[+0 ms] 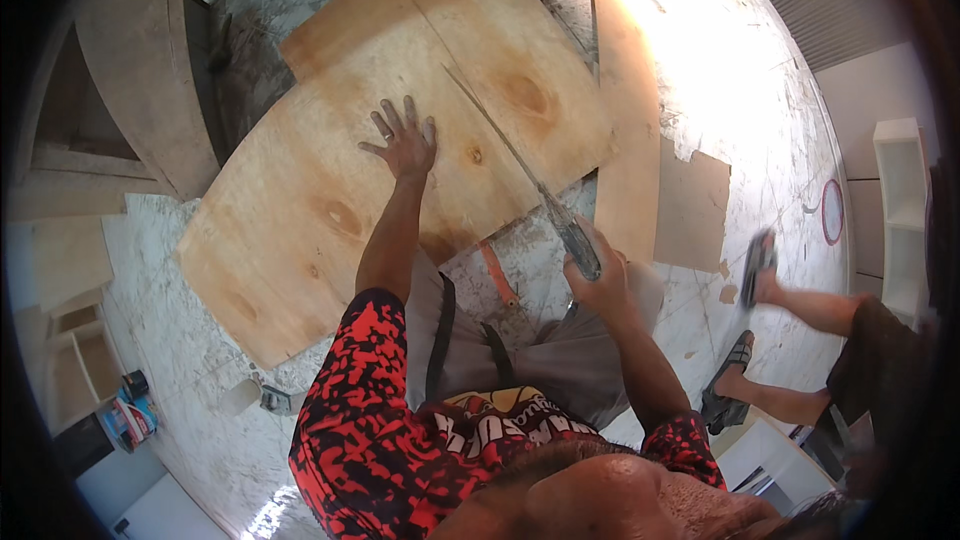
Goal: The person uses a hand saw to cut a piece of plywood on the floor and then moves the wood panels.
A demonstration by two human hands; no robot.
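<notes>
A large sheet of plywood (300, 170) with brown knots lies in front of me. My left hand (405, 148) rests on it, palm down and fingers spread, holding nothing. In my right hand (606, 280) is the dark grey handle of a handsaw (505, 143). The saw's long thin blade points away and to the left over the sheet, right of my left hand. A thin straight line runs from near the blade's tip to the sheet's far edge; I cannot tell whether it is a cut or a mark. My fingers partly hide the handle.
Long board (628, 190) and a brown offcut (692, 205) lie right of the plywood. An orange-handled tool (497, 275) is on the stained floor near my legs. At right stands another person in sandals (730, 365). Wooden framework (140, 70) stands at left.
</notes>
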